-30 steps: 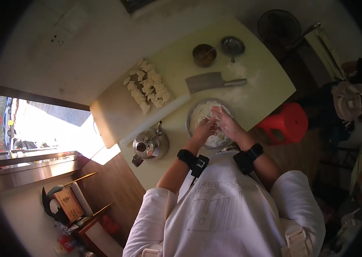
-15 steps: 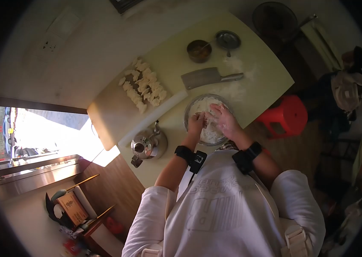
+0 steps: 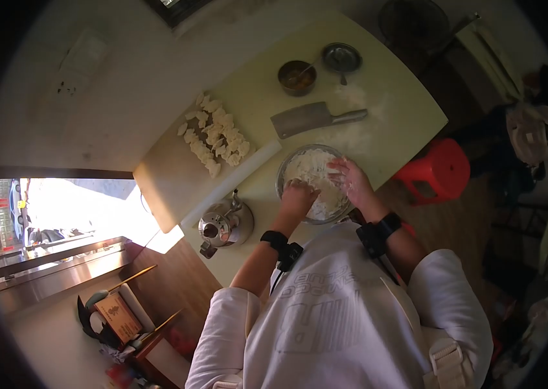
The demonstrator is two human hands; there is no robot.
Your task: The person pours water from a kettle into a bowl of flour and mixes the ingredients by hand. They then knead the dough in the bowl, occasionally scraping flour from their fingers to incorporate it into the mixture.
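Observation:
A round metal bowl (image 3: 280, 170) of white flour (image 3: 316, 162) stands on the counter right in front of me. My left hand (image 3: 298, 198) reaches into its left side, fingers curled down against the flour; what they hold, if anything, is hidden. Over the bowl's right side is my right hand (image 3: 352, 181), its fingers stretched out and apart, with flour on the tips. Just beyond the bowl lies a cleaver (image 3: 303, 119), its handle pointing right.
Several pale dough pieces (image 3: 222, 139) sit on a board at the left. A metal kettle (image 3: 225, 223) stands left of the bowl. Farther back are a small bowl with a spoon (image 3: 296, 78) and a dark lid-like dish (image 3: 341, 58). A red stool (image 3: 439, 170) is at the right.
My hands have moved apart: the left has drawn back slightly with its fingers curling into the flour, and the right has shifted toward the bowl's right rim.

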